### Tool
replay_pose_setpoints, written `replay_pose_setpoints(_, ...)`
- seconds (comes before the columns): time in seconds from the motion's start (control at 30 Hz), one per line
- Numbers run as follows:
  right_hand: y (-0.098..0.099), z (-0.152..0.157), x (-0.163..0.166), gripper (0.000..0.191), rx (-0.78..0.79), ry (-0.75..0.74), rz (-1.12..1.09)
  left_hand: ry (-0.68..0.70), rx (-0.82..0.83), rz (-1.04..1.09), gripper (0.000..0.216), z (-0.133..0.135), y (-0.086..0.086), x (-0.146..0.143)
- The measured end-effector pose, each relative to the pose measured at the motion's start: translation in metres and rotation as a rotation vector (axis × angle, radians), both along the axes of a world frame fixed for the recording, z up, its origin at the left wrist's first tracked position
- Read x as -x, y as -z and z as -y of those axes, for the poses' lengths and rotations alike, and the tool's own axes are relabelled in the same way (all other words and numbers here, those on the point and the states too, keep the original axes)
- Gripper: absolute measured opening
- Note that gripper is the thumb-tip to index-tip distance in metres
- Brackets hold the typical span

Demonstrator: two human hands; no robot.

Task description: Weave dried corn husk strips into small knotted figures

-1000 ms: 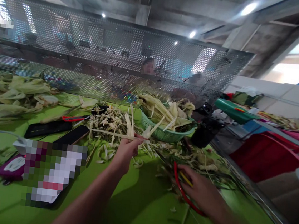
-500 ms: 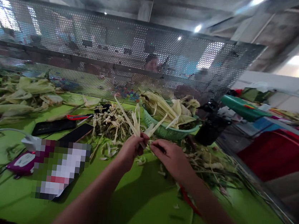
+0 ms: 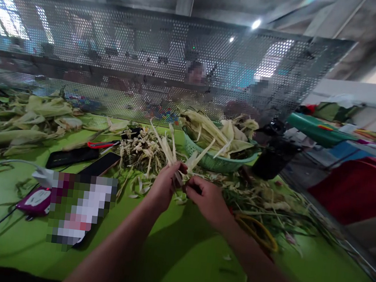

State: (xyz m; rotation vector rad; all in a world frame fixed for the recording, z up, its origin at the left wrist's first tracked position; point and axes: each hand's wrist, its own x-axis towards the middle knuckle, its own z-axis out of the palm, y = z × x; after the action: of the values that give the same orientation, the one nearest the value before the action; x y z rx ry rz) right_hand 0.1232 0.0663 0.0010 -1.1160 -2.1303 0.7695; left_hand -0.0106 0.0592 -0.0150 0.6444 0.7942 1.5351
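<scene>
Pale corn husk strips [image 3: 172, 155] fan upward from my left hand [image 3: 164, 188], whose fingers are closed around their lower ends. Close beside it, my right hand [image 3: 206, 202] has thumb and forefinger pinched together at the base of the strips. What lies between those fingertips is too small to make out. Behind the hands stands a green basket [image 3: 211, 161] with dry corn husks [image 3: 202, 131] in it. A heap of small knotted husk pieces [image 3: 142, 149] lies just beyond my left hand.
More husks [image 3: 38, 115] are piled at the left. A red-handled cutter [image 3: 102, 144], a dark phone [image 3: 100, 167] and a purple power strip [image 3: 36, 200] lie nearer. A yellow loop [image 3: 261, 233] and green stalks are by my right forearm. A perforated metal screen [image 3: 130, 75] stands behind.
The camera view has shifted slightly. My right hand's fingers have curled in more tightly near the strips, and the yellow loop now shows beside my right forearm. My left hand keeps its hold.
</scene>
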Motion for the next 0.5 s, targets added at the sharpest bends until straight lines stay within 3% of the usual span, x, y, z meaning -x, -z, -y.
replay_pose_setpoints(0.1, 0.004, 0.001, 0.000, 0.015, 0.034, -0.004, -0.010, -0.007, -0.025, -0.015, 0.028, -0.001, 0.001, 0.001)
replay_pose_setpoints(0.3, 0.008, 0.002, 0.001, 0.012, 0.096, -0.037, -0.089, 0.116, -0.101, 0.100, 0.027, 0.001, -0.002, 0.001)
replay_pose_setpoints(0.5, 0.012, 0.002, 0.003, 0.024, 0.146, -0.100, -0.200, 0.134, -0.155, -0.021, 0.030, 0.010, -0.008, -0.006)
